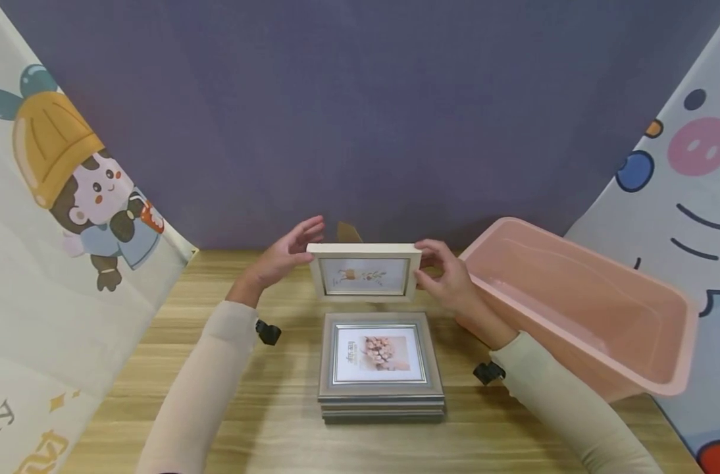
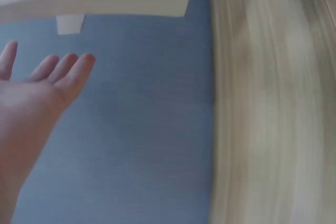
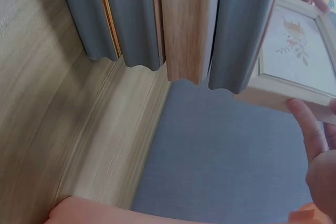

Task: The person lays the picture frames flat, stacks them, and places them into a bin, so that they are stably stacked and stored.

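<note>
A small white picture frame (image 1: pixel 363 275) with a drawing in it stands tilted up above the far side of a stack of frames. My right hand (image 1: pixel 449 280) grips it by the right edge, thumb low and fingers at the top corner. My left hand (image 1: pixel 285 253) is at its left corner, thumb near the edge and fingers extended; the left wrist view shows this palm (image 2: pixel 31 98) spread beside the frame. Behind the frame a brown stand flap (image 1: pixel 349 232) sticks up. Nearer to me lies the stack's top silver-grey frame (image 1: pixel 380 355), with a flower picture.
A pink plastic bin (image 1: pixel 579 309) stands at the right, close to my right forearm. The wood-grain table (image 1: pixel 265 395) ends at a dark blue backdrop (image 1: pixel 360 118). Printed cartoon sheets (image 1: pixel 99 197) hang at both sides. Several frames (image 3: pixel 184 24) lie stacked, edges flush.
</note>
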